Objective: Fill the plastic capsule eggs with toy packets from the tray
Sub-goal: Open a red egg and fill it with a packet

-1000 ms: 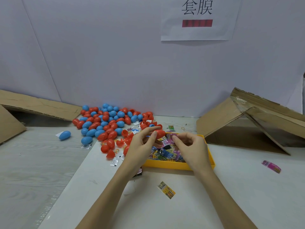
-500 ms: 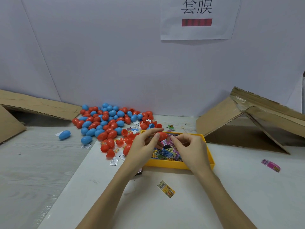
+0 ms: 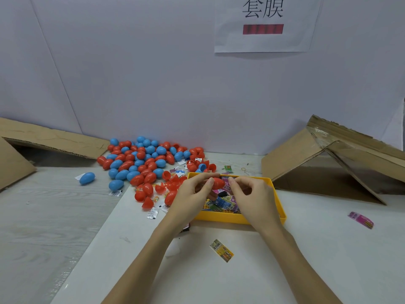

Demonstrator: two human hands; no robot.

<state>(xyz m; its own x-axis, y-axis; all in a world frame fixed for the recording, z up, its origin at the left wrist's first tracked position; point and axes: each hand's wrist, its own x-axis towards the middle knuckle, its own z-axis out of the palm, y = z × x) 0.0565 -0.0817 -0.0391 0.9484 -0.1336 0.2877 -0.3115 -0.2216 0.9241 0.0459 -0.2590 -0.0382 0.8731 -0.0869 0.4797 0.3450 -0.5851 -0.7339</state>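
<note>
A red capsule egg [image 3: 218, 183] sits pinched in the left hand [image 3: 192, 193] above the yellow tray [image 3: 221, 217] of toy packets [image 3: 222, 204]. The right hand [image 3: 255, 199] curls beside it, fingertips at the egg (whether they grip anything is unclear). A pile of eggs [image 3: 142, 161] lies behind, left.
</note>
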